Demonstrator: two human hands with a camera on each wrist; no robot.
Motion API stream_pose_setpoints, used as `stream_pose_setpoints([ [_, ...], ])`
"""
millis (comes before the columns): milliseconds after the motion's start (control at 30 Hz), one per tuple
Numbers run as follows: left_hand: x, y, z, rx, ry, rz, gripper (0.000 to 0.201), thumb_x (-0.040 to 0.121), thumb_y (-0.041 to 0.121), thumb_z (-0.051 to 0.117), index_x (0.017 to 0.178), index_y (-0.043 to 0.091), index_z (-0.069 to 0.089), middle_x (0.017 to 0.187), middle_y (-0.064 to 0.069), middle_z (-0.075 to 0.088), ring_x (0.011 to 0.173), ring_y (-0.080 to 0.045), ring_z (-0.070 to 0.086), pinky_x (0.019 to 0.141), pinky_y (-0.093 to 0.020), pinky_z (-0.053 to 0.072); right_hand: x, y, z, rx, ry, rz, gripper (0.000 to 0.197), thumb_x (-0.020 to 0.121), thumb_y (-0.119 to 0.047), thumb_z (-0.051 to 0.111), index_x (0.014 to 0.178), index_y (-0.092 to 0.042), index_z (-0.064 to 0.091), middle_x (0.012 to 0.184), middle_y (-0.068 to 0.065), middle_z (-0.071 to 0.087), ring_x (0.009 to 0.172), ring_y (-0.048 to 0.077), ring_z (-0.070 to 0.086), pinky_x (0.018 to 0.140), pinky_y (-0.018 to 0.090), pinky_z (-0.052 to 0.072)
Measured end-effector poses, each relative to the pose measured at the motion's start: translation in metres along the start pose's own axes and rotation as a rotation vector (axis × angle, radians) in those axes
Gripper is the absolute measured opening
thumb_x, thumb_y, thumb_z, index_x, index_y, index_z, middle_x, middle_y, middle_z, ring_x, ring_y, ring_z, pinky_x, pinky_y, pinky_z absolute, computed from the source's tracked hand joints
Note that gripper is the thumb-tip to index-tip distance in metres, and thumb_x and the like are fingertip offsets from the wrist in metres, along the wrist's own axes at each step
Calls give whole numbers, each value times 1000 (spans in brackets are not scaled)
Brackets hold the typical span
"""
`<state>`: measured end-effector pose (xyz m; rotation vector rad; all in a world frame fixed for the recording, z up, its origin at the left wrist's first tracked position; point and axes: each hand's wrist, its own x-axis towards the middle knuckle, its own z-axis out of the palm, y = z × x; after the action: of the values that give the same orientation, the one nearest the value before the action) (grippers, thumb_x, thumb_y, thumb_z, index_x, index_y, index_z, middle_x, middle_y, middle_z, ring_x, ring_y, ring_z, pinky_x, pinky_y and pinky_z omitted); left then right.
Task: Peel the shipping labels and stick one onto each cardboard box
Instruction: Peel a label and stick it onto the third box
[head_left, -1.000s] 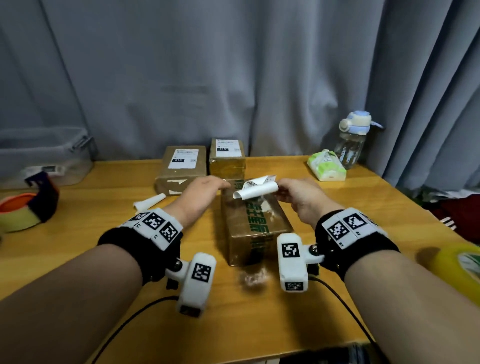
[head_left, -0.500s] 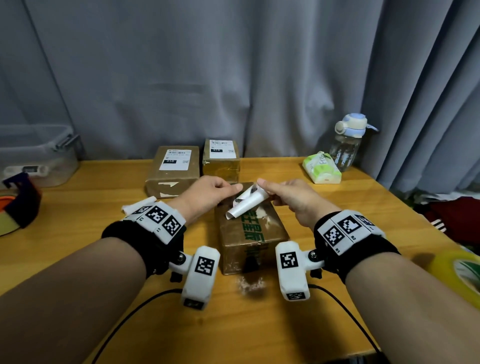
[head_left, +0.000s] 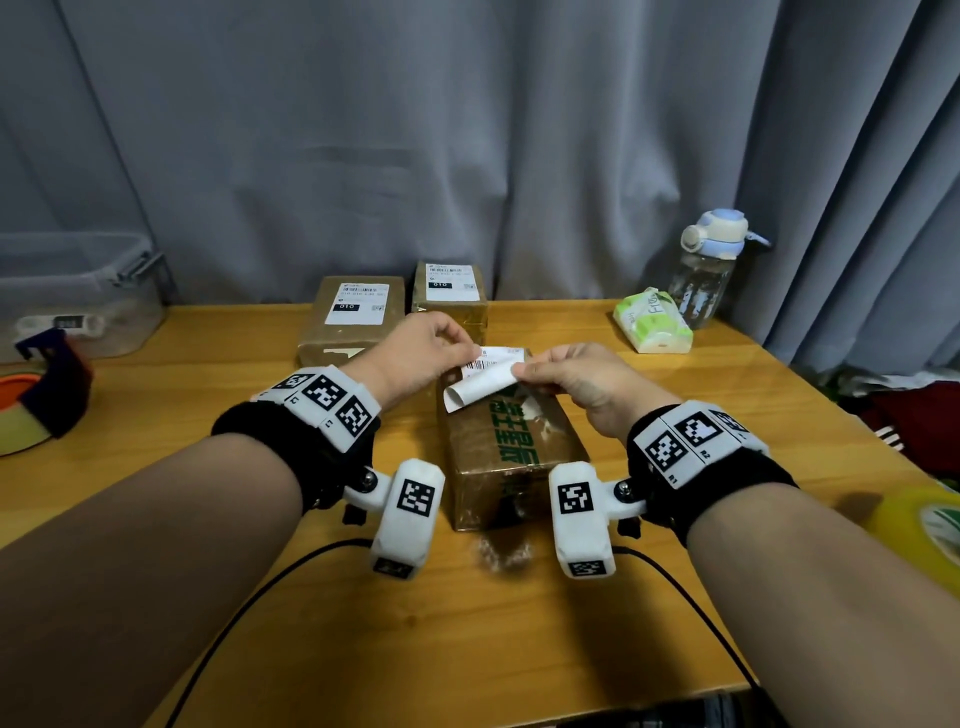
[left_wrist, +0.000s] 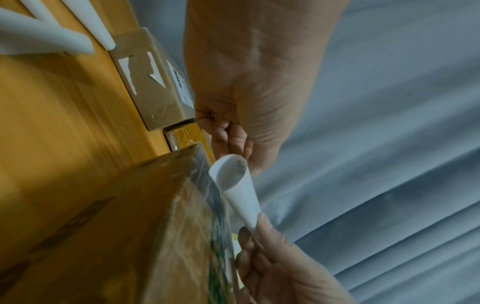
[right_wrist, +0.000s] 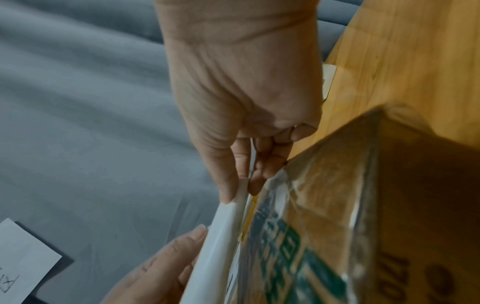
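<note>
blk wristbands (head_left: 311, 457), white tagged cams (head_left: 408, 519), cables (head_left: 249, 613)

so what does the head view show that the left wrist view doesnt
Only the head view shows the print on the label, the shipping labels on top of the two far boxes, the water bottle, the tissue pack and the clear bin.

Only the left wrist view shows the open hollow end of the curled backing and rolled white backings on the table.

Both show the left hand and right hand pinching the paper above the near box.
</note>
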<state>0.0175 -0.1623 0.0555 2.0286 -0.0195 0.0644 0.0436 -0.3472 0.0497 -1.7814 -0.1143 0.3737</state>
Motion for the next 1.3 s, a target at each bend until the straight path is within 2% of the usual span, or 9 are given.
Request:
stream_pose_setpoints([
  [167,3,-1,0,-1,56,57,9,92,8,52,100,8,56,65,0,58,46,-2,52,54,-14,46,-4,-5,-1,10,-11,-33,11,83,0,66,77,-10,64,62,-2,65,61,8,57,43,6,42],
  [300,2,0,-2,75,2,91,18,94,6,44,90,14,60,72,-1,59,48,-1,53,59,-22,42,-10,-9,-2,-36,-32,-25,16,85,1,61,79,-14,64,65,-3,62,61,6,51,36,5,36],
  [467,0,1,-2,43,-22,69,7,88,13,59,94,11,61,74,2,58,61,-7,51,55,-12,42,-13,-9,3,-56,2,5,10,86,-25,63,82,-17,66,74,-2,61,71,11,53,70,25,37],
  [533,0,-3,-1,-1,-22,89,15,84,8,65,96,11,56,70,0,56,57,-5,53,54,-11,43,-14,-7,4,-64,-4,-18,22,86,-34,65,83,-12,66,75,0,66,71,12,58,62,24,39],
  [667,1,-7,6,-94,24,18,32,82,5,67,106,11,47,74,-5,64,57,-5,59,51,-8,48,-18,-6,5,-74,-38,-24,23,84,-20,69,69,-10,56,47,-5,63,48,9,57,46,18,46],
  [800,4,-14,9,-136,126,-37,7,85,12,65,85,9,58,72,-4,64,53,-8,53,46,-10,45,-24,-11,4,-102,4,-19,20,86,-13,68,70,-9,56,55,-1,64,54,9,60,37,7,41],
  [1000,9,-14,8,-44,123,-10,11,87,17,64,78,11,61,81,-3,64,68,-9,55,61,-17,43,-31,-17,1,-114,10,2,27,88,-13,64,64,-11,53,66,2,63,55,3,58,34,4,36],
  [1133,14,-12,12,115,124,0,20,87,22,64,90,3,65,87,-4,64,78,-13,55,63,-19,43,-31,-15,0,-170,35,20,29,87,-19,66,63,-14,51,70,0,62,57,-1,58,48,12,40],
  [1300,21,-16,11,318,143,-33,17,83,34,66,75,20,66,99,-5,66,98,-23,60,90,-43,51,-30,-14,4,-165,26,67,19,86,-19,67,70,-10,60,73,3,66,66,5,59,40,7,40],
])
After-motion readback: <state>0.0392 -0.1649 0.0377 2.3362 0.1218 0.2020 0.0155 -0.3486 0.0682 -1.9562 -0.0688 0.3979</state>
